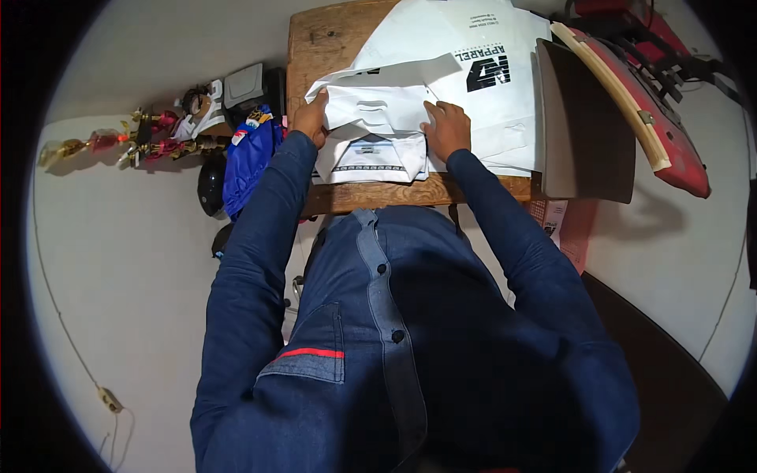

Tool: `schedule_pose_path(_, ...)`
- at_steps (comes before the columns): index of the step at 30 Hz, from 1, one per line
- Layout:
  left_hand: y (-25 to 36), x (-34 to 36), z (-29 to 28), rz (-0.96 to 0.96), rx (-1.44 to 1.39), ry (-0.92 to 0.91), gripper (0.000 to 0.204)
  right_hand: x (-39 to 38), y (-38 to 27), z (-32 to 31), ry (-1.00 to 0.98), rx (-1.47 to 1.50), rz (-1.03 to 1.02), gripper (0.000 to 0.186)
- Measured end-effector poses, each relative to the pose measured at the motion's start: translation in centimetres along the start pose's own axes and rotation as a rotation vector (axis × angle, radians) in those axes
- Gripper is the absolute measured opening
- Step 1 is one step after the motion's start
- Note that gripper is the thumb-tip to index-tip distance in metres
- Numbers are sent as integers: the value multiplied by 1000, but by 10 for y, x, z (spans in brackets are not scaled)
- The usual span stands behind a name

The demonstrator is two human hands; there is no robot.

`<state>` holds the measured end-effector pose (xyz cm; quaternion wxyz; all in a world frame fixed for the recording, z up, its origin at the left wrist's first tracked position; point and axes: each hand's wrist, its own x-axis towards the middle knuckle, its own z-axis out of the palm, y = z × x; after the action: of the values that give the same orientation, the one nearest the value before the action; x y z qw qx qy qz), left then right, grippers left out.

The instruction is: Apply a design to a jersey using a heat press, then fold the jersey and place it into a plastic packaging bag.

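A folded white garment (371, 175) with a dark patterned trim lies at the table's near edge. Over its far part sits a white sheet (394, 96), paper or plastic, raised and creased with curved slits near its middle. My left hand (310, 118) is closed round the sheet's left edge, thumb on top. At the right edge, my right hand (449, 128) has its fingers bent onto the sheet; the grip is partly hidden. Beneath and beyond lies a large white printed plastic bag (505, 110).
The wooden table (331, 35) shows at the far left and along its front. To the right stand a brown panel (583, 126) and a red, wood-edged padded piece (670, 134). Left of the table are a blue cloth bag (256, 162), a grey box (244, 85) and trophies (150, 142).
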<state>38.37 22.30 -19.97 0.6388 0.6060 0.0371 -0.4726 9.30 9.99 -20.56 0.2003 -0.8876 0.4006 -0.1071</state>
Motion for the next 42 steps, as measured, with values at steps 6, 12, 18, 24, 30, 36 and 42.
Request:
schedule_pose_path(6, 15, 42, -27, 5, 45, 35, 42, 38, -22, 9, 17, 186, 358, 26)
schedule_pose_path(12, 30, 78, -62, 240, 278, 73, 68, 10, -30, 28, -112, 167, 636, 61)
schedule_pose_path(18, -34, 32, -96, 320, 764, 159, 66, -28, -64, 56, 22, 62, 707, 70)
schedule_pose_path(24, -60, -30, -81, 215, 921, 60, 59, -42, -74, 60, 81, 261, 840, 42)
schedule_pose_path(30, -49, -49, -92, 291, 931, -83, 36, -65, -72, 58, 147, 223, 787, 53)
schedule_pose_path(36, -58, -89, -78, 470, 904, -82, 54, -79, -100, 35, 192, 360, 534, 62)
schedule_pose_path(42, -75, -125, -32, 746, 856, -197, 60, -80, -111, 33, 78, 396, 257, 26)
